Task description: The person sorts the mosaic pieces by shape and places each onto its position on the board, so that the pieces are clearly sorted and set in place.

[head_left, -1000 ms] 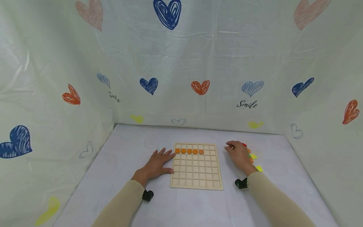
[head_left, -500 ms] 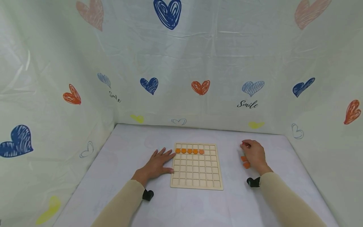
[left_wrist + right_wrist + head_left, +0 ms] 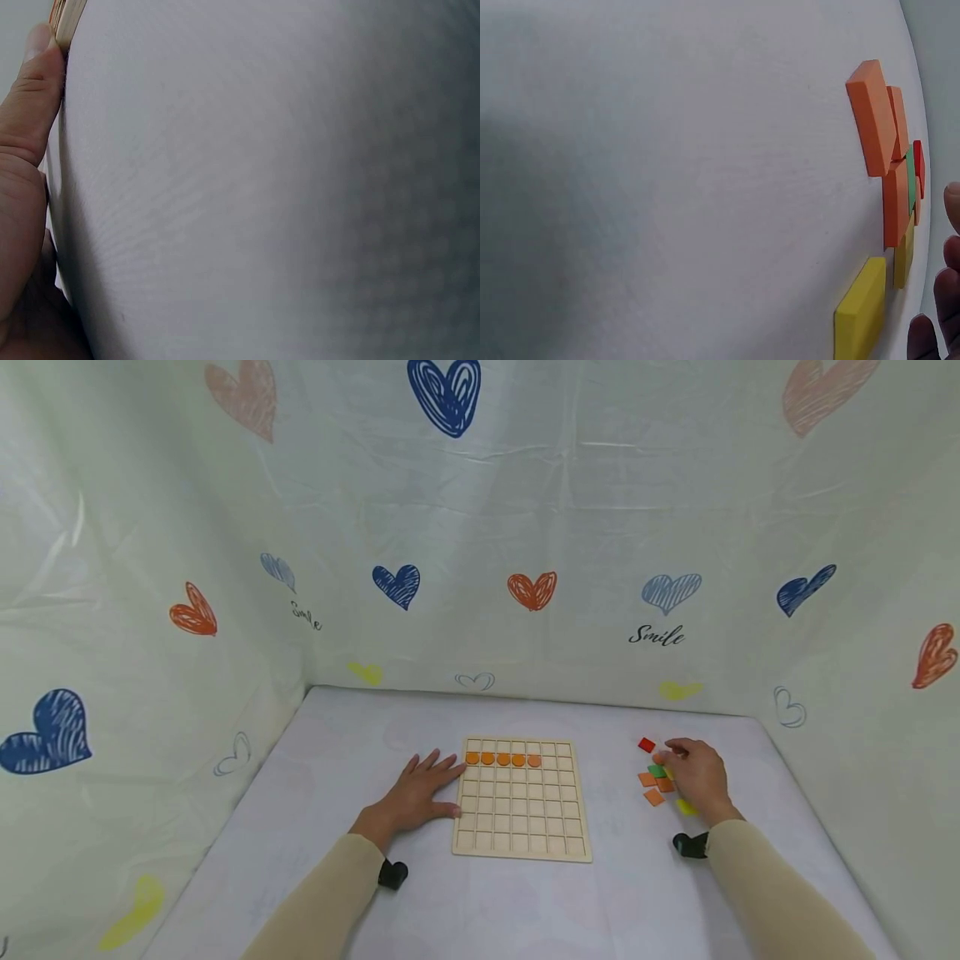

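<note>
A pale wooden grid board [image 3: 525, 822] lies on the table, with several round orange discs [image 3: 503, 760] in a row near its far edge. My left hand [image 3: 411, 793] lies flat with spread fingers at the board's left side; in the left wrist view its thumb [image 3: 34, 94] touches the board's edge. Over a loose pile at the right, my right hand [image 3: 697, 777] hovers with loosely bent fingers and no piece visible in them. Beneath and beside it are a red tile [image 3: 647, 744], a green piece [image 3: 657, 771], orange tiles [image 3: 654, 797] and yellow tiles [image 3: 861, 311], some partly hidden.
The white-covered table [image 3: 360, 727] ends at a white curtain [image 3: 465, 635] printed with hearts, at the back and both sides. A black wrist camera [image 3: 393, 874] sits at the left cuff and another camera [image 3: 690, 845] at the right cuff.
My right hand has moved right, from between the board and the pile to above the pile's right side, uncovering the red, green and orange pieces. My left hand and the board have stayed put.
</note>
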Demonstrator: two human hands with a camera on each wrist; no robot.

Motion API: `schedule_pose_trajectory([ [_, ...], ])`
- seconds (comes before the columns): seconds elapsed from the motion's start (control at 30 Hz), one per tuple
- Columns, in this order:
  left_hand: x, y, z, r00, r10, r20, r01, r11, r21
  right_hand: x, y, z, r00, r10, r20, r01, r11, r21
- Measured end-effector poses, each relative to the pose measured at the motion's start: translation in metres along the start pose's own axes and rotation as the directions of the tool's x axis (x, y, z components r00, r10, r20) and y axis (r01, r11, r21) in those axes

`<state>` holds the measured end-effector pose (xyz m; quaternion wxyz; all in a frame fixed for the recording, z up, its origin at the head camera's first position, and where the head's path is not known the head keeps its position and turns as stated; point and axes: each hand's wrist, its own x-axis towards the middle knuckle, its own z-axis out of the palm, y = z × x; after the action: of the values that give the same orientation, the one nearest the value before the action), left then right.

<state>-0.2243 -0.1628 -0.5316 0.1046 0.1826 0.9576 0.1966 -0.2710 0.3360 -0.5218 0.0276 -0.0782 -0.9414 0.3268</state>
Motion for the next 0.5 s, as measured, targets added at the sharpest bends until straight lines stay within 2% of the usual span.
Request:
schedule_pose_trajectory([
  [0.33,-0.0005,0.0017,-0.0013,1.0,-0.013,0.008,0.013,1.0,-0.003,0.0022,0.0088,0.0044,0.999,-0.037,0.031,0.038,0.999,-0.029],
  [0.5,0.0002,0.0018,-0.0005,1.0,-0.017,0.008,0.017,1.0,0.003,0.0055,0.0102,0.0043,1.0,-0.008,0.022,0.009,0.999,-0.034],
])
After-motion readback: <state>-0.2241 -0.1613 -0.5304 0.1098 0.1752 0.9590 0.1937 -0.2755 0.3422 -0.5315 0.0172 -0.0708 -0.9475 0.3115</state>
